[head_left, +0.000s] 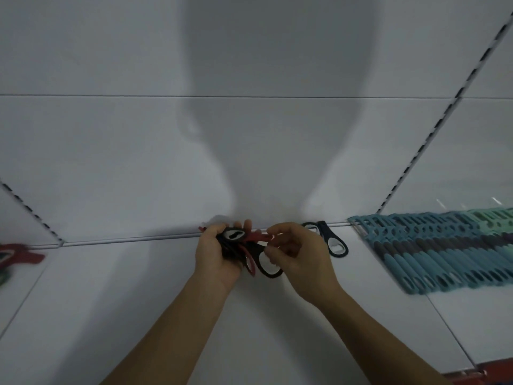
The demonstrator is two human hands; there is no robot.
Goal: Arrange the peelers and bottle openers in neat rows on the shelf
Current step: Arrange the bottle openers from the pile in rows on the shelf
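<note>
Spanning scene: white shelf [138, 287]. Teal peelers [444, 254] overlapped in neat row at right, by back wall. Left hand [213, 254] mid-shelf, fingers curled tight round bunch [236, 236] of black and red openers. Right hand [299, 257] beside it, fingertips pinching black opener [270, 269] at bunch's near end. Lone opener [333, 243] lies on shelf, far right of hands. Red tools [19, 257] blurred, left edge.

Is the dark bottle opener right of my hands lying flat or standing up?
Lying flat: the bottle opener rests on the shelf.
</note>
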